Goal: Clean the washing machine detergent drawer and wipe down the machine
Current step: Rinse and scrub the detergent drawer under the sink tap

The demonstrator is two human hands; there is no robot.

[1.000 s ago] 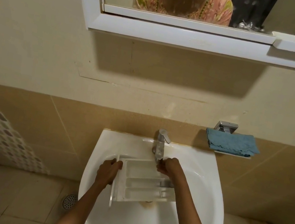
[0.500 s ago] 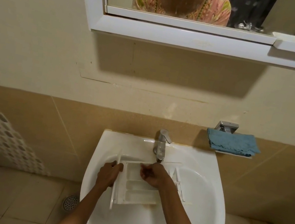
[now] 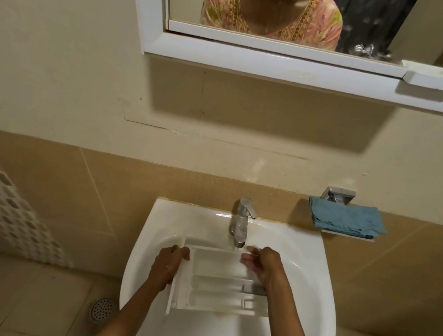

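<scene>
1. The drawer (image 3: 219, 283) lies in the sink (image 3: 303, 315), open side up. Its front panel is at my left and its far compartment sits right under the spout of the tap (image 3: 241, 221). I judge it is placed there so that water falls straight into the compartments and the dirt runs off into the bowl.
2. My left grip (image 3: 167, 266) is clenched on the drawer's panel end, fingers wrapped over the edge. I take that as the steadying hold, since the bowl is smooth and curved and the drawer would slide or rock without it.
3. My right grip (image 3: 266, 267) is at the drawer's far right corner, just below the spout, with its fingers (image 3: 248, 259) over the back compartment. I cannot tell whether they pinch the rim or only rub it. I see no brush or cloth in it.
4. I cannot make out whether water is running.
5. This looks like the rinse-and-rub step on the drawer. The machine is not in view, so I judge the wipe-down is not yet done.
6. A blue cloth (image 3: 346, 218) lies folded on a small shelf to the right of the sink, well apart from my work, likely kept there to stay dry.
7. The compartments are narrow, so fingertips must work along each divider. The grey insert (image 3: 250, 288) by my right wrist could be knocked loose.
</scene>
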